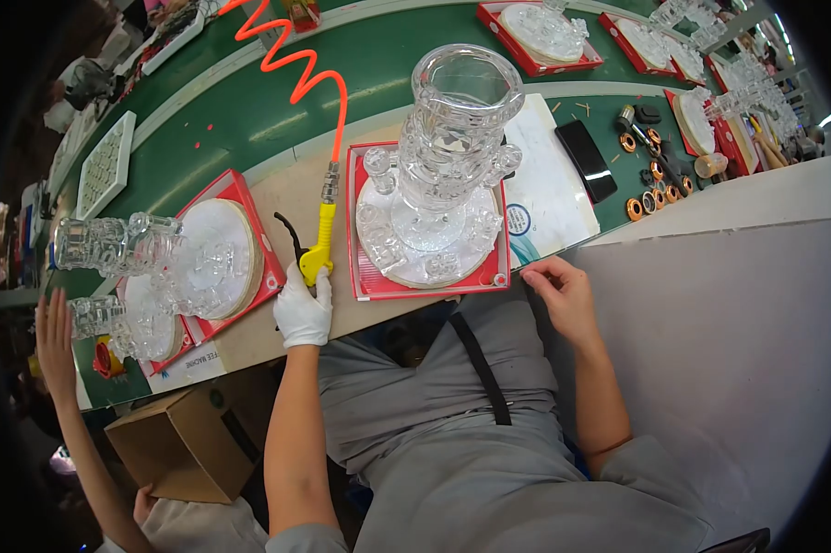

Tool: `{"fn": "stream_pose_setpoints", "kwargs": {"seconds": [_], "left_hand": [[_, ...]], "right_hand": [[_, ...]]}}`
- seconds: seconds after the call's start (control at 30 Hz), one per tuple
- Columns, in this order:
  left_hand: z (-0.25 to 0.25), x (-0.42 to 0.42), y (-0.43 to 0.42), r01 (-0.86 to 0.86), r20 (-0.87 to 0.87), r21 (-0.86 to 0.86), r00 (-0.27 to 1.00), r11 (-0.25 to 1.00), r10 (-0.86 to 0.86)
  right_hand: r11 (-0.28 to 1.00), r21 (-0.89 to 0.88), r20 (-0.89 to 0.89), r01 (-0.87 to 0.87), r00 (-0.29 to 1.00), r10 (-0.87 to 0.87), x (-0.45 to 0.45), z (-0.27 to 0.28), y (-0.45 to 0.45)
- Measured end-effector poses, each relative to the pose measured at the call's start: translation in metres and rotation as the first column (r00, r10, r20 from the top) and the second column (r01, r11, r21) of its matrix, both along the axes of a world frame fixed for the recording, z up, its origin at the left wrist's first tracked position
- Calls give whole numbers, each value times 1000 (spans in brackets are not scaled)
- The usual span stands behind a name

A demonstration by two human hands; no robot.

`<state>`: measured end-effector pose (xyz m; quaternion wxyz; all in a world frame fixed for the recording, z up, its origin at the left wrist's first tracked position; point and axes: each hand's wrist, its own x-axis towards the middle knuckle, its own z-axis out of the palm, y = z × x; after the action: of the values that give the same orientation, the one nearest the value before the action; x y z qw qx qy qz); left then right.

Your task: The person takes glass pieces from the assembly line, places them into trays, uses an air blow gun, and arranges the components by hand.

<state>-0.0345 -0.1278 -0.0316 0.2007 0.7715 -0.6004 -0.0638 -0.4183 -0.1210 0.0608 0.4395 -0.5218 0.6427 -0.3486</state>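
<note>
My left hand (303, 311), in a white glove, is closed around a yellow air blow gun (318, 251). An orange coiled hose (341, 111) runs up from the gun. Right of it, a tall clear glass piece (452, 138) stands upright on a round white disc (392, 267), inside a red tray (365, 286). My right hand (563, 293) is bare and rests by the table edge, just right of the tray's corner. Its fingers are curled with thumb and forefinger close together; whether anything is between them cannot be seen.
Two more glass pieces (111, 244) lie in red trays at left, near a co-worker's raised hand (54, 336). A cardboard box (180, 447) is below them. A black phone (586, 161) and copper-coloured rings (650, 198) lie at right. More trays (540, 37) line the back.
</note>
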Motion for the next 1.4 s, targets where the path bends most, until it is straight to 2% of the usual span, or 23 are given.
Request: {"fn": "stream_pose_setpoints", "kwargs": {"seconds": [0.1,0.2,0.3,0.4,0.47,0.5,0.6,0.7,0.8,1.0,1.1,1.2,1.3,1.4], "left_hand": [[2,-2,-1,-7,-6,20,1000,1000,7],[4,-3,-2,-4,-19,19,1000,1000,4],[4,-2,-1,-6,-20,18,1000,1000,6],[2,-2,-1,-3,-25,11,1000,1000,3],[2,-2,-1,-6,-23,16,1000,1000,7],[3,-2,-1,-10,-19,25,1000,1000,10],[3,-3,-1,-6,-3,25,1000,1000,6],[1,-1,-1,-3,8,8,1000,1000,3],[0,-1,-1,-5,7,19,1000,1000,5],[1,-2,-1,-5,6,20,1000,1000,5],[1,-1,-1,2,13,2,1000,1000,-2],[1,-1,-1,7,9,-6,1000,1000,-7],[1,-1,-1,11,-3,-11,1000,1000,-11],[3,-2,-1,8,-16,-10,1000,1000,-8]], "right_hand": [[995,95,157,-21,988,6,-3,7,-3],[996,85,303,-13,953,-13,-3,6,-4],[993,91,500,80,859,-115,-7,-2,-1],[992,84,231,97,966,-114,-7,-14,-3],[998,-46,-20,-32,999,31,-4,-23,-6],[990,-96,-152,-107,984,91,-3,-25,-7],[920,-52,-393,-389,855,339,5,-25,-16],[857,-30,-562,-514,718,411,6,-16,-25],[795,85,-635,-601,582,508,11,-4,-36],[757,102,-629,-646,547,552,13,-23,-50],[821,84,-632,-565,606,482,15,-18,-46],[891,-5,-618,-454,702,354,10,-5,-40],[952,-49,-534,-303,813,232,-10,-6,-32],[982,79,-426,-174,884,191,-34,-4,-16]]}}
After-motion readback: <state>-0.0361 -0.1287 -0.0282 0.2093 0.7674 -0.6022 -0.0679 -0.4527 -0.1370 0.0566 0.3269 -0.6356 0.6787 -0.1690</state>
